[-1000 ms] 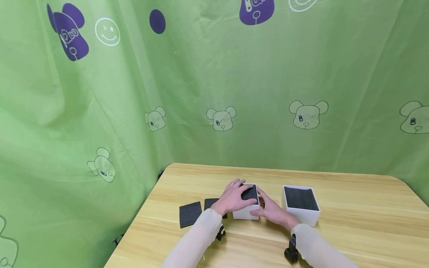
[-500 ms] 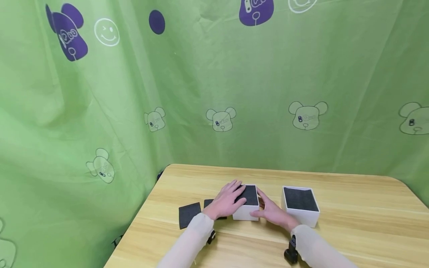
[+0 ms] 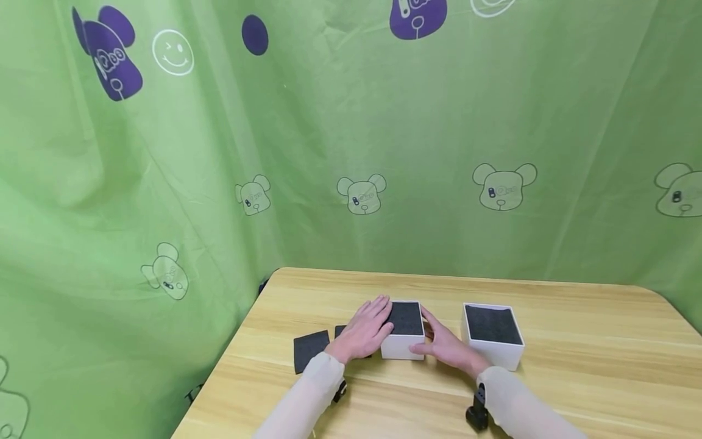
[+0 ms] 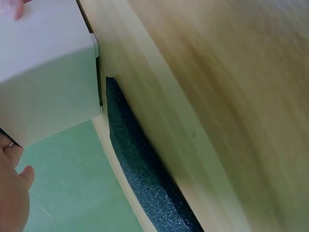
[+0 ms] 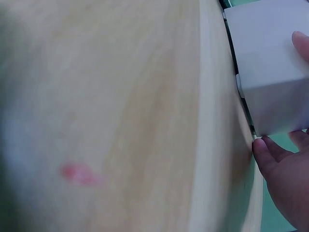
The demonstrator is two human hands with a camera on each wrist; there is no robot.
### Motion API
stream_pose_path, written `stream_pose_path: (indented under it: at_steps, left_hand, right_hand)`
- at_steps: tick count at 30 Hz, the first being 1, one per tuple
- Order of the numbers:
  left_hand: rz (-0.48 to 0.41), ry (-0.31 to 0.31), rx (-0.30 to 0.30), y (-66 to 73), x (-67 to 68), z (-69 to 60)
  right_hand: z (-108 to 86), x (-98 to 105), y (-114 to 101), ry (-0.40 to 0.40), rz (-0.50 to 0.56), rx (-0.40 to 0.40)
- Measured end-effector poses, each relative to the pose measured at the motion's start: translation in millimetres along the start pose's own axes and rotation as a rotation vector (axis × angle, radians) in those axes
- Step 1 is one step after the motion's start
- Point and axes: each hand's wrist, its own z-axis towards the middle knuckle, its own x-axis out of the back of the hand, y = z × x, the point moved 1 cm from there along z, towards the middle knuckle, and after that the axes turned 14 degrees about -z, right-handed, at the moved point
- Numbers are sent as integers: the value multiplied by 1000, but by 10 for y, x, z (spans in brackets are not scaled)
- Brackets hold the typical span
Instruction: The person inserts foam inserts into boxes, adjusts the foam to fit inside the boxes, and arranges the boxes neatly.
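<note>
Two white boxes on the wooden counter (image 3: 581, 341), both lined on top. The left white box (image 3: 403, 346), the one being handled, sits flat between the person's hands with a dark insert (image 3: 407, 318) level with its rim. The right white box (image 3: 495, 353), a little apart, has its own dark sheet (image 3: 493, 325) in place, the far edge slightly wavy.

Progress, judged from the layout: both box tops look filled, so the fitting seems largely done. Unresolved: the outer loose pad (image 3: 311, 352) and the inner loose pad (image 3: 339, 330) lie on the counter left of the handled box, in neither box. Whether these are spares or work remaining, cannot tell. What lies beneath the inserts is hidden.

Pose: left hand (image 3: 362, 332) extended from its sleeve, palm down, fingers straight and close together, tips at the box's left rim, thumb angled toward the near corner. It grasps nothing; the contact looks light. Its wrist and palm hide much of the inner pad. Right hand (image 3: 445, 347) comes in from the other side and grips the box: thumb on the front face, fingers along the right side toward the back edge. Both forearms converge from the near side.
</note>
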Motion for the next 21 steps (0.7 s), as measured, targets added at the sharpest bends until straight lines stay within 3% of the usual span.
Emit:
stream_pose_path:
  at_steps: [8,21]
  left_hand:
    - [-27,-27,27,-19,2,-32]
    - [-62,10,35,-75,23,-93]
  right_hand:
    - [10,-16,40,3,26,11]
    - [8,-12,44,9,22,14]
